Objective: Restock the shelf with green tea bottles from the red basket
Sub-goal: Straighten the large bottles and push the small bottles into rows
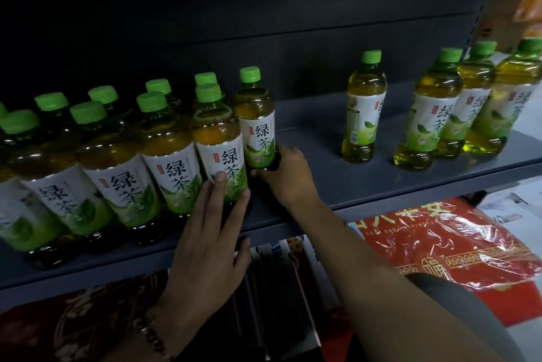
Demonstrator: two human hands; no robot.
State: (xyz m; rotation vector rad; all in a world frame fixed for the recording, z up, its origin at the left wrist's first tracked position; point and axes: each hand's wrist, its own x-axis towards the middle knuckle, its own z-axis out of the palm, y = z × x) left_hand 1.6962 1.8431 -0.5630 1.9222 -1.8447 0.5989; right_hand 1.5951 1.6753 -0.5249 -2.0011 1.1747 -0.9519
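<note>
Standing upright on the grey shelf (381, 182), toward its left end: a packed block of green tea bottles (123, 179), green caps up, white labels with Chinese characters facing the front edge, arranged in at least two rows.

Pressing flat against the label of the front-row bottle (218, 144) at the right end of that block: the left hand (211, 247), fingers straight and held close together, fingertips lying on the lower label, palm hanging over the shelf's front edge. Circling that wrist: a beaded bracelet (151, 335).

Gripping the base of the neighbouring bottle (256, 118), just right of and slightly behind the pressed one: the right hand (286, 176), thumb curling round the near side of the base and fingers wrapping the far side, resting low on the shelf surface. Standing upright and touching or nearly touching the block: that held bottle.

Standing alone near the middle of the shelf, well apart from both hands: a single bottle (365, 106), barcode side turned forward. Clustering at the right end of the shelf: three more bottles (457, 109), brightly lit, in a diagonal line.

Lying beneath the shelf, on the right: a red plastic-wrapped package (440, 247) with gold lettering. Showing dimly at lower left: another dark red item (58, 326). Not appearing anywhere in view: the red basket.
</note>
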